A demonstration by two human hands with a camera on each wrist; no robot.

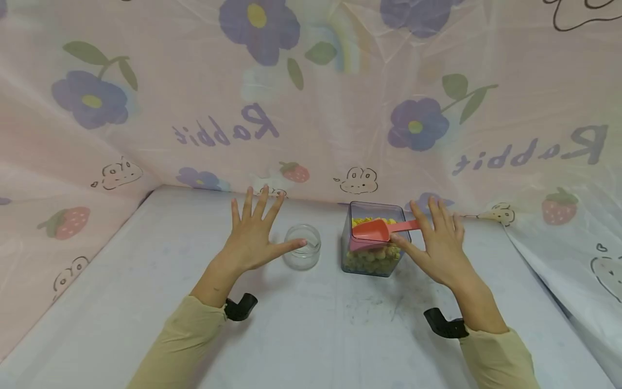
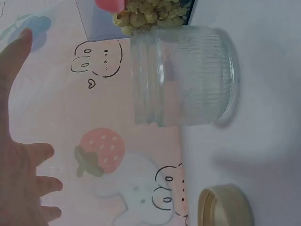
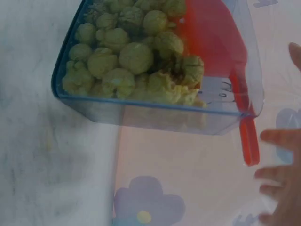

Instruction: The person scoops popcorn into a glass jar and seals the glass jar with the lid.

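Note:
The left hand hovers with fingers spread, its thumb over the near-left part of a clear glass jar; the jar also shows in the left wrist view. A clear square container stands to the jar's right and holds popcorn. In its top lies a red scoop, whose handle sticks out over the right rim. The right hand, fingers spread, is beside that handle; the right wrist view shows a gap between fingers and the scoop handle. Neither hand grips anything.
A beige round lid lies near the jar in the left wrist view; the head view does not show it. The white table meets a pink printed curtain behind. Black wrist mounts jut inward from both wrists.

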